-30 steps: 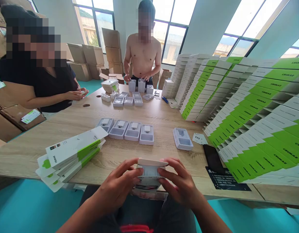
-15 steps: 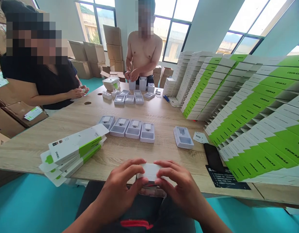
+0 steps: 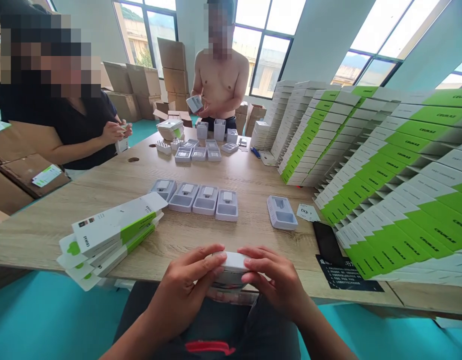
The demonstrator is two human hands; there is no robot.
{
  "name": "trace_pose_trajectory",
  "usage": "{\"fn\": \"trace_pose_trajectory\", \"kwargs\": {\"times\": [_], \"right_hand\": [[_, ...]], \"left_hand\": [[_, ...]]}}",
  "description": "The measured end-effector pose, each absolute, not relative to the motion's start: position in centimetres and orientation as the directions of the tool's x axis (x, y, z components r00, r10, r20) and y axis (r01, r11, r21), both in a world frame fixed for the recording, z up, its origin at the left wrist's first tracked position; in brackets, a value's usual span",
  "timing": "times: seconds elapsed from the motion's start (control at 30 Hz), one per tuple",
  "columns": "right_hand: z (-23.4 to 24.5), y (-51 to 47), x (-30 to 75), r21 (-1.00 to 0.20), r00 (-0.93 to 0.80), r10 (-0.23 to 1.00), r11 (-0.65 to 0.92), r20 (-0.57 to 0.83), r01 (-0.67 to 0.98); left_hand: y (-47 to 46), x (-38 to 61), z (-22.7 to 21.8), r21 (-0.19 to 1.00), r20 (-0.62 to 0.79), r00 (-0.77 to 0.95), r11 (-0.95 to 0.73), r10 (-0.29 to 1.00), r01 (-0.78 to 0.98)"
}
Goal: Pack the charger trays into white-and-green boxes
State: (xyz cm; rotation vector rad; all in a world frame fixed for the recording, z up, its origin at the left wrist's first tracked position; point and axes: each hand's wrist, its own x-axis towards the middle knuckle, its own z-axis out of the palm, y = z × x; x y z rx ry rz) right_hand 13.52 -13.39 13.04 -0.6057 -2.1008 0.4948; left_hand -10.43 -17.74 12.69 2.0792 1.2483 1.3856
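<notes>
A small white box (image 3: 233, 263) sits between both my hands at the near edge of the wooden table (image 3: 103, 185), its end flap folded down. My left hand (image 3: 186, 287) grips its left side with fingers curled over the top. My right hand (image 3: 278, 280) holds the right side, fingers pressed on the flap. Just ahead lies a row of several grey plastic trays (image 3: 195, 197) with white parts in them. One more grey tray (image 3: 281, 212) lies alone to the right.
Flat white-and-green cartons (image 3: 111, 232) are stacked at the left. Fanned stacks of white-and-green boxes (image 3: 384, 175) fill the right side. A black phone (image 3: 326, 240) lies beside them. Two other people work at the far left and far end, among more trays (image 3: 199, 152) and cardboard boxes (image 3: 173, 70).
The box's open flap has been pressed shut under my fingers. The person at the far end has lifted a small tray in one hand.
</notes>
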Motion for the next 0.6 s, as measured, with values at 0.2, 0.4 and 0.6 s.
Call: {"fn": "trace_pose_trajectory", "kwargs": {"times": [0.2, 0.4, 0.6], "right_hand": [[12.5, -12.5, 14.4, -0.371, -0.559, 0.417, 0.906, 0.716, 0.201], [11.6, -12.5, 14.5, -0.319, -0.531, 0.395, 0.919, 0.75, 0.233], [11.1, -13.2, 14.4, -0.344, -0.514, 0.445, 0.895, 0.733, 0.285]], "left_hand": [[-16.6, -11.7, 11.0, 0.475, 0.712, 0.302, -0.751, 0.634, 0.458], [-15.6, -12.4, 10.8, 0.207, 0.795, 0.427, -0.855, 0.431, 0.476], [-15.9, -12.4, 8.9, 0.322, 0.767, 0.381, -0.824, 0.516, 0.466]]}}
